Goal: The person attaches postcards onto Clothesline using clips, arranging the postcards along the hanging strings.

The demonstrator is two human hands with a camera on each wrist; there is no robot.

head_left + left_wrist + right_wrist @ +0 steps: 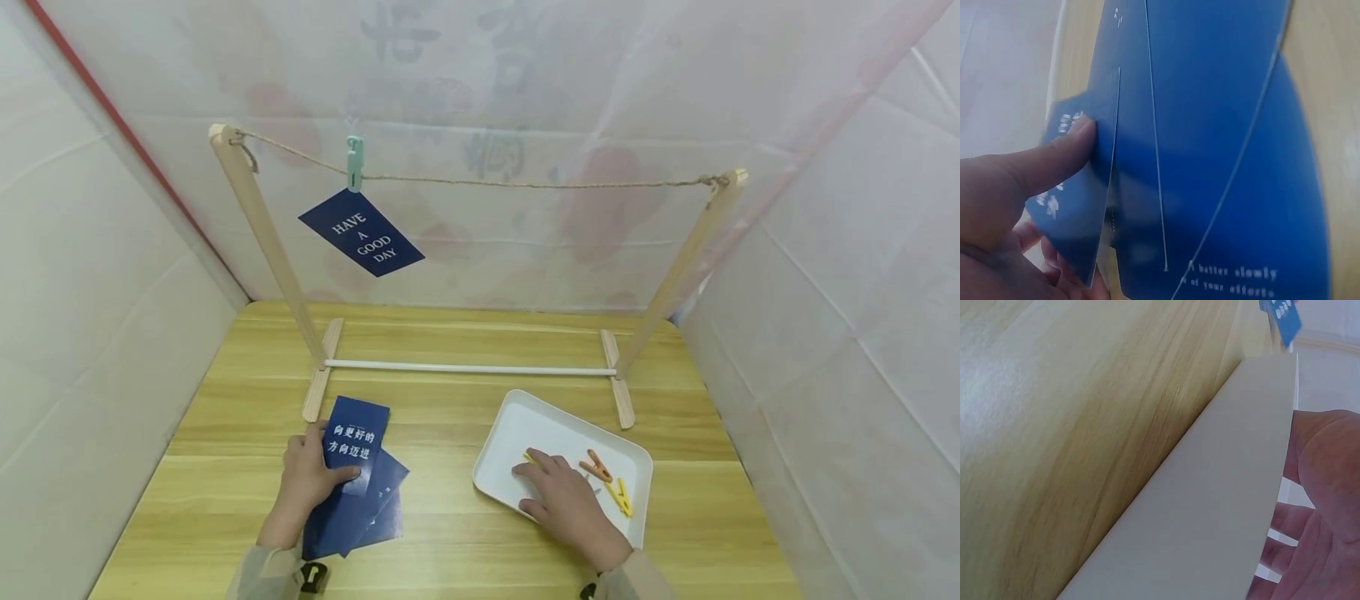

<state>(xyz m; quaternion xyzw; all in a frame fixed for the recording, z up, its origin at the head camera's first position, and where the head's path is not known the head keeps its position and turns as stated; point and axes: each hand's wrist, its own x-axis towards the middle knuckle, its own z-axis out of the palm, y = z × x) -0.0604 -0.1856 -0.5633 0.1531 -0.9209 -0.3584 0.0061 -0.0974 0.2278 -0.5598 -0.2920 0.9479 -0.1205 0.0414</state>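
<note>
My left hand [303, 475] pinches a dark blue card [352, 432] with white Chinese characters, thumb on its face and fingers beneath. Under and beside that card, more blue cards [386, 512] lie fanned on the table; small English print shows on one blue card [1235, 275] in the left wrist view. Over the white tray [517, 408], my right hand [562, 500] reaches down with fingers spread, its fingertips right at a yellow clothespin [528, 457] that they partly hide. An orange clothespin [596, 467] and another yellow clothespin [620, 497] lie in the tray, right of the hand.
Behind the hands stands a wooden frame [262, 233] with a white crossbar [465, 367] low down. A twine line [480, 182] spans its posts. From it, a mint-green clothespin [355, 165] holds a tilted blue card [363, 237] reading "HAVE A GOOD DAY".
</note>
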